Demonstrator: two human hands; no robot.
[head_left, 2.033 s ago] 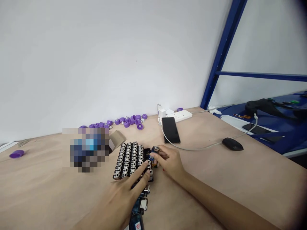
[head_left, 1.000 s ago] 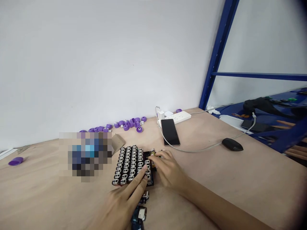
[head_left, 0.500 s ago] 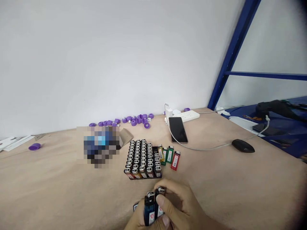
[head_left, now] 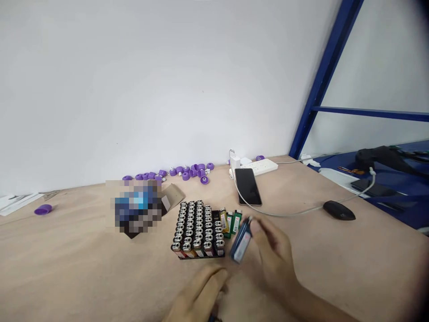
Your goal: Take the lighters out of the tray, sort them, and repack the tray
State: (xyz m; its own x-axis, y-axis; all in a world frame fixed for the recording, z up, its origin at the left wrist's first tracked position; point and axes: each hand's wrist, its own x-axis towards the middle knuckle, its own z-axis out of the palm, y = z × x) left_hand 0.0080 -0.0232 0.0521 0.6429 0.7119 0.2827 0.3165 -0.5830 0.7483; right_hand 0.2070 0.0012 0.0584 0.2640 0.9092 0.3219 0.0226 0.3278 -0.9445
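Note:
My right hand (head_left: 275, 248) pinches the top end of a dark blue lighter (head_left: 240, 246) with a white label. The lighter tilts in the air to the right of a black tray (head_left: 201, 258) filled with rows of upright lighters (head_left: 197, 228) with metal tops. Loose yellow (head_left: 223, 220) and green (head_left: 236, 221) lighters lie against the tray's right side. My left hand (head_left: 199, 295) is low in front of the tray, fingers curled. A small dark blue part shows beneath it at the bottom edge; what it grips is mostly hidden.
Behind the tray stands a blurred blue and black box (head_left: 137, 208) with an open cardboard flap. Purple caps (head_left: 192, 172) lie along the wall. A phone (head_left: 248, 187), a power strip (head_left: 264, 167), a white cable (head_left: 291, 214) and a black mouse (head_left: 339, 210) are on the right.
My hands have parted. My right hand has moved up and right with a dark blue lighter, covering where the red lighter lay. My left hand has turned over, lower down.

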